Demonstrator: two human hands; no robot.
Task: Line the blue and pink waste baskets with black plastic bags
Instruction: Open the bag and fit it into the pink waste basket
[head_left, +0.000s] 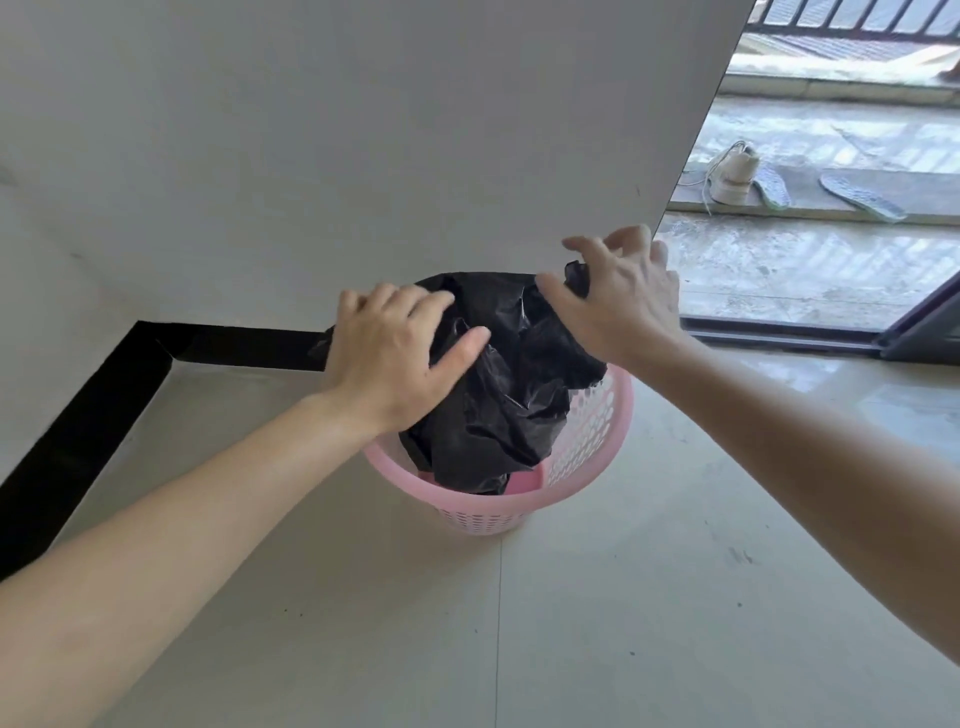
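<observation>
A pink perforated waste basket (587, 441) stands on the tiled floor close to a white wall. A crumpled black plastic bag (514, 395) hangs down into it, reaching the basket's bottom. My left hand (395, 353) grips the bag's edge at the basket's far left rim. My right hand (618, 296) pinches the bag's edge at the far right, held a little above the rim. The near rim of the basket is bare pink. No blue basket is in view.
The white wall with a black skirting board (104, 415) runs behind and to the left. At the right a sliding door track (779, 332) opens onto a balcony with a shoe (732, 174) and insoles. Pale floor tiles spread in front.
</observation>
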